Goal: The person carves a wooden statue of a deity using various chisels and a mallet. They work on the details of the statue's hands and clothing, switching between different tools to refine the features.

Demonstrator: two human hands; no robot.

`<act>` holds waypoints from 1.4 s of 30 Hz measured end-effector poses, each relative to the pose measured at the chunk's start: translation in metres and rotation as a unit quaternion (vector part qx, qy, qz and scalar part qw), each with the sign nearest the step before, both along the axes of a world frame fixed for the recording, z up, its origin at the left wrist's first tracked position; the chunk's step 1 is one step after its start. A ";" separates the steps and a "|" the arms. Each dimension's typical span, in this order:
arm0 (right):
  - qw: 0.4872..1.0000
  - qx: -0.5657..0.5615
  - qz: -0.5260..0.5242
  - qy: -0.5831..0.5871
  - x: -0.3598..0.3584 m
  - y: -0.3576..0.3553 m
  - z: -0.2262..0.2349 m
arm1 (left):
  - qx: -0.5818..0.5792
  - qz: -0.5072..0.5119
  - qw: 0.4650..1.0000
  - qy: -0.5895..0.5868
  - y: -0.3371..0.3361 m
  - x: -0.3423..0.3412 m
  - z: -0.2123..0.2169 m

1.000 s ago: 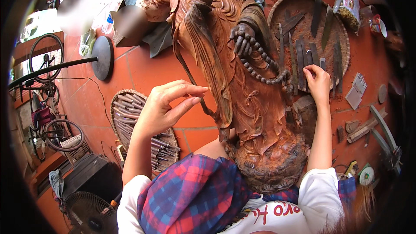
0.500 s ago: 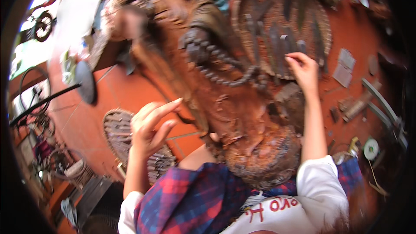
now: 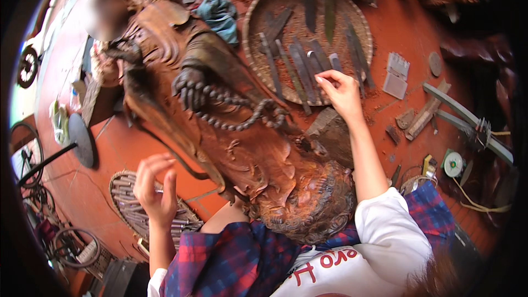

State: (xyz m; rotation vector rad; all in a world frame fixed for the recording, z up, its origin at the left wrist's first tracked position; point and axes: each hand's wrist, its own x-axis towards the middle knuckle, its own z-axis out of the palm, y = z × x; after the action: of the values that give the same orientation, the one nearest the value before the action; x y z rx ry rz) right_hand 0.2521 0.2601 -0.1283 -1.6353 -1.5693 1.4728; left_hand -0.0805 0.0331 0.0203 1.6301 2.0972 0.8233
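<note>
A large brown carved wooden statue (image 3: 242,157) lies slantwise before me, its base against my lap, with a string of carved beads (image 3: 228,118) on it. My right hand (image 3: 344,93) is over the near edge of a round woven tray (image 3: 256,71) holding several dark flat metal strips (image 3: 300,58). Thumb and fingers are pinched; what they hold, if anything, cannot be made out. To the statue's left my left hand (image 3: 155,187) is raised with thumb and fingers apart, holding nothing. Beneath it is an oval basket (image 3: 118,187) of wood-handled tools (image 3: 135,203).
A wood block (image 3: 330,126) stands beside the statue. A teal cloth (image 3: 218,16) lies beyond it. Right of the tray are a clear plastic case (image 3: 396,76), grey metal bars (image 3: 456,104) and a white-green spool (image 3: 454,164). A grey disc on a rod (image 3: 82,140) stands left.
The whole scene has shifted left in the picture. My left hand has drawn back from the statue, its fingers less stretched out. My right hand stays pinched by the tray.
</note>
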 end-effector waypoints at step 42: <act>0.938 -0.045 0.180 -0.292 0.101 -0.076 0.022 | -0.152 0.119 0.778 -0.598 0.011 0.025 -0.066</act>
State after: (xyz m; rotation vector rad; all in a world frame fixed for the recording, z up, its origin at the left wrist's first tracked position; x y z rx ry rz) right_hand 0.3531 0.1840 -0.1062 -2.0492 -2.2496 1.2979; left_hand -0.0552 0.0445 -0.0453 0.3636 1.3312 1.0954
